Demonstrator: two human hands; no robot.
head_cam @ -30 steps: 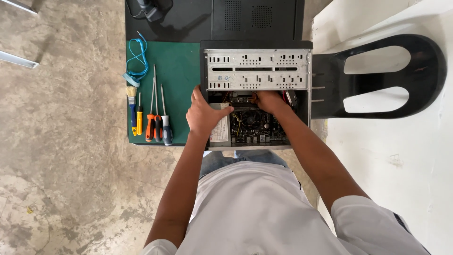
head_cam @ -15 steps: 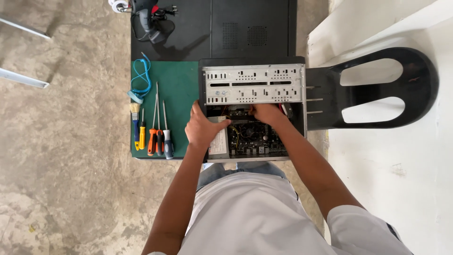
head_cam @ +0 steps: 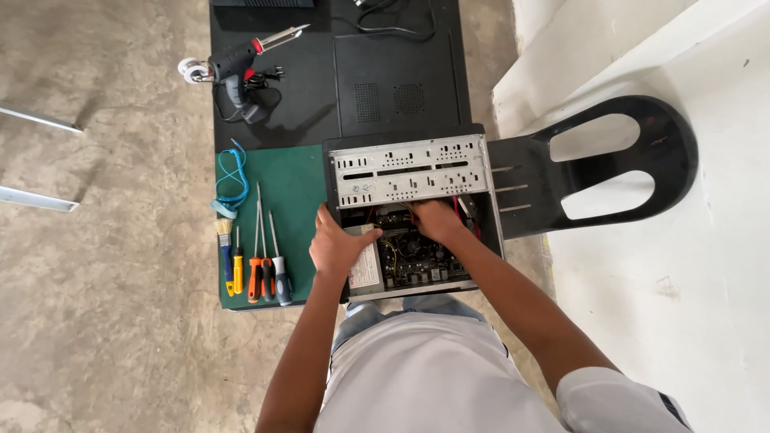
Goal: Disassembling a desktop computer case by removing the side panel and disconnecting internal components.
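An open computer case (head_cam: 409, 172) lies on a black table, its perforated metal drive cage on the far side. My left hand (head_cam: 337, 247) grips the case's left wall, thumb over a grey box (head_cam: 367, 271) inside. My right hand (head_cam: 437, 220) reaches into the case just below the drive cage, among red and yellow wires above the dark motherboard (head_cam: 417, 261). Its fingertips are hidden, so what they hold is unclear.
A green mat (head_cam: 293, 184) left of the case carries several screwdrivers (head_cam: 265, 273), a small brush (head_cam: 225, 256) and a blue coiled cord (head_cam: 233, 180). A soldering gun (head_cam: 237, 64) and a black side panel (head_cam: 393, 88) lie farther back. A black plastic chair (head_cam: 609, 168) stands to the right.
The view has tilted so that more of the table's far end shows, including the soldering gun. Both hands stay at the same places on the case.
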